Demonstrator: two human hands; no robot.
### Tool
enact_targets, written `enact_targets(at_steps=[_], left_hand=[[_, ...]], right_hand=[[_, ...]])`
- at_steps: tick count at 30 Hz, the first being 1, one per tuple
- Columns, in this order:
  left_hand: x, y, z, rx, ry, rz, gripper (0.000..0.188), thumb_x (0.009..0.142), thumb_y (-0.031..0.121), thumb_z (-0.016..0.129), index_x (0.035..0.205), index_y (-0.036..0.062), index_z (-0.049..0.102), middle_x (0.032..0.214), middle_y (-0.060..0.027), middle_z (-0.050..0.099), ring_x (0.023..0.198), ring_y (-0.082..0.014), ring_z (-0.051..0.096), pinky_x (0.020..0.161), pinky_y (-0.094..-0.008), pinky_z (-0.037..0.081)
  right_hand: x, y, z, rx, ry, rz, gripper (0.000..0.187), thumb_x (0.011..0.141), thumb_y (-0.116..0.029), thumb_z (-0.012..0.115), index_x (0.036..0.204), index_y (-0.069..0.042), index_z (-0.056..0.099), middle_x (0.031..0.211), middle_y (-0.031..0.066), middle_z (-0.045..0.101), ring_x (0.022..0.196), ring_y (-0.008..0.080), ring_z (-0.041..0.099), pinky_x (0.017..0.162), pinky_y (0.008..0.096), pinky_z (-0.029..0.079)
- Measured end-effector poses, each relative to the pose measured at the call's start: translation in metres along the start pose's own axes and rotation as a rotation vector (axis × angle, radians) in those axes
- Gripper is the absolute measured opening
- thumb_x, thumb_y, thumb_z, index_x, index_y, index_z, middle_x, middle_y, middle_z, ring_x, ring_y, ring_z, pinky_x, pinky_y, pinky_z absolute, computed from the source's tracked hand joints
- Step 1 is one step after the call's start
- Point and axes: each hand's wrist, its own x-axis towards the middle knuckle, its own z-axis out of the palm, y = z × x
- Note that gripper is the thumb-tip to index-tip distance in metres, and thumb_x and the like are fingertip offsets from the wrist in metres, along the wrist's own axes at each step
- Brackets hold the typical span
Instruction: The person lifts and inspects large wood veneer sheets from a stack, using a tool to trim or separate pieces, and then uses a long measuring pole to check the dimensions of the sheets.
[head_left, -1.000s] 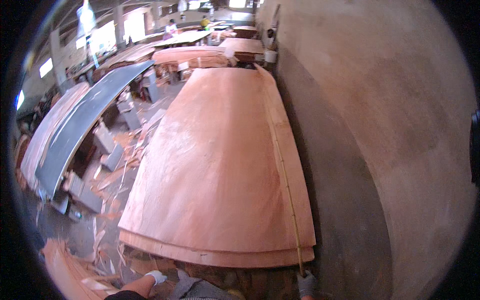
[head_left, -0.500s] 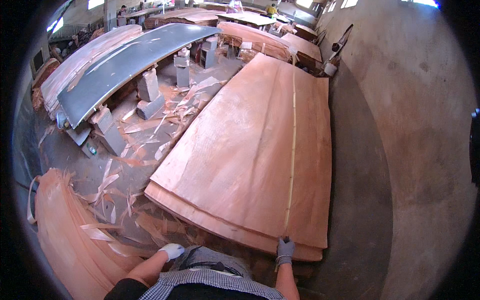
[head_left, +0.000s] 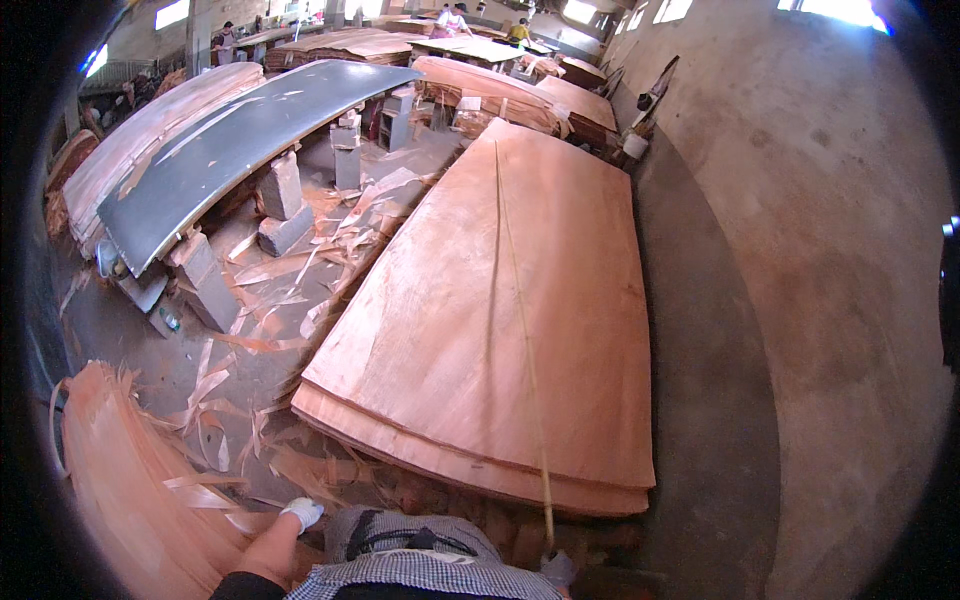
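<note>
Bare wall (head_left: 830,310) curves down the right side of a large workshop, meeting a floor (head_left: 185,365) littered on the left with pale wood scraps (head_left: 355,215). Bright windows (head_left: 672,10) show at the top, and 3 people (head_left: 519,34) stand among stacks at the far end. Before the wearer lies a broad stack (head_left: 590,350) of thin reddish sheets, its upper layers set back from the near edge of the lower ones. Across it runs a long thin stick (head_left: 523,325), from near the far edge to beyond the near one, a dark line beside it on the top sheet. The right hand (head_left: 559,569), in a grey glove at the bottom, is closed around the stick's near end, just off the stack. The left hand (head_left: 303,514), in a white glove, is well apart from it, out beside the checked apron (head_left: 410,535) and near a fanned pile (head_left: 135,480) of sheets; it seems to hold nothing, though how far its fingers spread cannot be made out. Further left, a dark board (head_left: 260,130) rests on grey blocks (head_left: 281,187).
</note>
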Motion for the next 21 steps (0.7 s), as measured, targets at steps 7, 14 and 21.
enact_targets(at_steps=[7,14,21], left_hand=[[-0.017,0.093,0.020,-0.086,-0.090,0.168,0.043,0.086,0.038,0.040,0.110,0.0092,0.061,0.111,-0.0167,0.059,0.104,-0.0341,0.055,0.090,-0.0403,0.042],[-0.015,0.118,0.073,0.206,-0.209,0.322,0.049,0.086,0.043,0.037,0.115,0.0099,0.058,0.116,-0.0168,0.057,0.108,-0.0353,0.053,0.091,-0.0400,0.040],[-0.007,0.141,0.072,0.237,-0.218,0.218,0.049,0.087,0.043,0.037,0.105,0.0054,0.063,0.108,-0.0184,0.061,0.102,-0.0332,0.056,0.087,-0.0405,0.041]], right_hand=[[0.014,0.048,-0.032,0.129,0.200,-0.212,0.047,0.078,-0.038,0.062,0.110,-0.004,0.055,0.114,0.0191,0.055,0.103,0.0347,0.055,0.082,0.0435,0.047],[0.028,0.105,0.004,0.221,0.682,-0.484,0.038,0.079,-0.038,0.061,0.101,-0.007,0.061,0.094,0.0158,0.064,0.088,0.0289,0.062,0.075,0.0401,0.050],[0.036,0.155,0.013,0.217,0.206,-0.262,0.036,0.079,-0.037,0.060,0.098,-0.006,0.061,0.090,0.0159,0.064,0.085,0.0298,0.062,0.073,0.0404,0.050]])
